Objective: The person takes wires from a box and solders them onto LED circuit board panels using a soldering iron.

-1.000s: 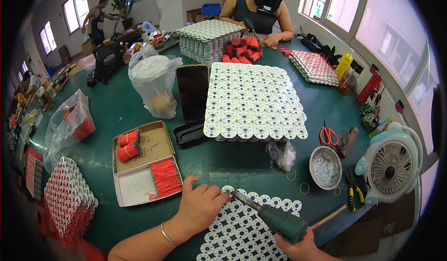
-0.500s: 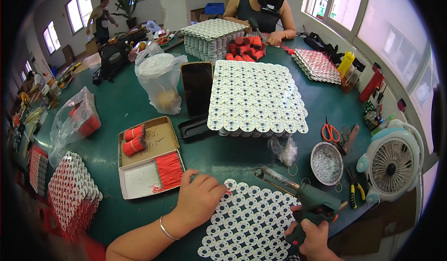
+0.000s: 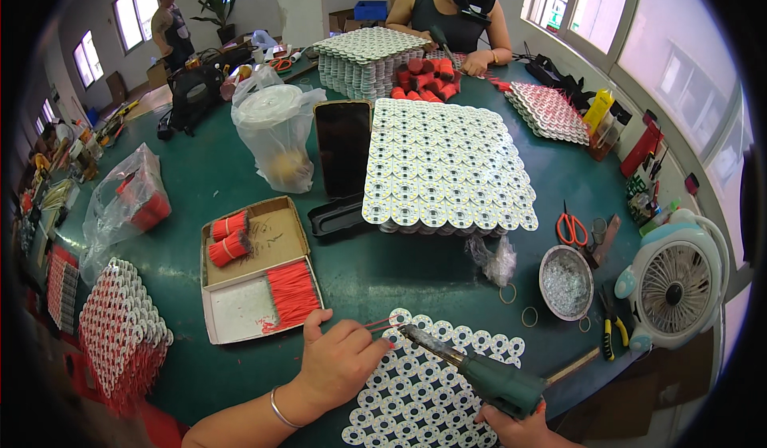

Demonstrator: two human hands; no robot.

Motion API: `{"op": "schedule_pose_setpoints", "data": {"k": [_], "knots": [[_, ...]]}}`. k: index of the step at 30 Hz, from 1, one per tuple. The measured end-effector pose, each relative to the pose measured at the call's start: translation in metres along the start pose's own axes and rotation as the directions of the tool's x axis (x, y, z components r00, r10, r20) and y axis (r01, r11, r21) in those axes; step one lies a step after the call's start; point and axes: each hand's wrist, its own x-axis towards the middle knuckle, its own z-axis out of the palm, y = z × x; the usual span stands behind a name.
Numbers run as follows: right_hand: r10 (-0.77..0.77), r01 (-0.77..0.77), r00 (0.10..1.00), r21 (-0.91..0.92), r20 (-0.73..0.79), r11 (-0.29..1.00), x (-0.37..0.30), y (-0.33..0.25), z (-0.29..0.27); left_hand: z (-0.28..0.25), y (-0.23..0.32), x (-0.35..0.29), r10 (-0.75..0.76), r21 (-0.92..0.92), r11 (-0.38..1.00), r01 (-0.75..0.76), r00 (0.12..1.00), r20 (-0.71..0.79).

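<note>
Gap between carton (image 3: 237, 304) and crumpled plastic (image 3: 498, 262)

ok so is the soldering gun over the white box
No, the gun is over the board sheet, with the box off to the left.

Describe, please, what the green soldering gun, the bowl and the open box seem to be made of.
Soldering gun body: probably plastic, evenly dark green and matte; barrel: likely metal, greyish with bright patches.
Bowl: apparently metal, its silvery rim softly shiny.
Open box: likely cardboard, matte, brown in one half.
</note>
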Motion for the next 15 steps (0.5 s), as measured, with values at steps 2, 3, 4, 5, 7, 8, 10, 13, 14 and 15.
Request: {"op": "schedule_pose_setpoints", "data": {"k": [2,3,4,5,7,8,10,13,14,15], "knots": [[-0.261,0.27,0.963,-0.288,0.069,0.919,0.005,0.016,-0.005,0.003,-0.001,0.0,-0.001,-0.002,1.0,0.001,1.0,-0.013],[-0.473,0.505,0.856,-0.522,0.207,0.687,0.007,0.017,-0.004,0.004,-0.001,0.0,0.002,-0.006,1.0,-0.002,1.0,-0.029],[-0.471,0.504,0.858,-0.524,0.207,0.687,0.006,0.013,-0.003,0.005,-0.001,0.001,0.002,-0.009,1.0,-0.002,1.0,-0.029],[-0.249,0.262,0.965,-0.374,0.082,0.89,0.003,0.006,0.0,0.004,-0.001,0.002,-0.014,-0.004,1.0,0.014,1.0,0.001],[0.013,-0.011,1.0,-0.179,0.008,0.984,0.004,-0.002,0.002,0.005,-0.002,0.001,-0.032,0.004,0.999,0.032,0.999,0.03],[0.011,-0.006,1.0,-0.22,0.021,0.976,0.005,-0.003,0.002,0.006,-0.003,0.001,-0.034,-0.001,0.999,0.034,0.999,0.024],[0.009,-0.001,0.999,-0.261,0.032,0.965,0.006,-0.005,0.002,0.009,-0.004,0.0,-0.036,-0.008,0.999,0.036,0.999,0.018],[0.027,-0.022,0.999,-0.25,0.019,0.968,0.005,-0.004,0.003,0.01,-0.005,0.001,-0.023,-0.014,1.0,0.023,0.999,-0.025],[-0.027,0.032,0.999,-0.279,0.022,0.96,0.005,-0.001,0.002,0.01,-0.005,0.001,-0.023,-0.009,1.0,0.023,0.999,-0.022],[-0.079,0.084,0.996,-0.308,0.028,0.948,0.006,0.003,0.002,0.011,-0.005,0.001,-0.024,-0.004,1.0,0.024,1.0,-0.018]]}}
